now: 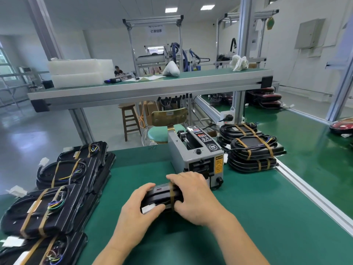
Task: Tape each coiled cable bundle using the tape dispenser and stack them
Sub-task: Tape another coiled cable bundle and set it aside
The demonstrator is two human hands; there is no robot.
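Observation:
A black coiled cable bundle (pixel 162 196) stands on edge on the green table (pixel 257 217), just in front of the grey tape dispenser (pixel 196 159). My left hand (pixel 137 209) grips its left end, thumb near a white connector (pixel 150 209). My right hand (pixel 193 199) grips its right side, fingers over the top and thumb at a brown tape strip (pixel 172 196) wrapped round the bundle. Taped bundles lie in a stack at the right (pixel 252 150) and in stacks at the left (pixel 49 205).
An aluminium rail (pixel 313 199) edges the table on the right. A raised conveyor shelf (pixel 149 87) crosses the back. A green stool (pixel 162 132) and a wooden stool (pixel 129 119) stand behind the table. Red-black parts (pixel 342 125) lie far right.

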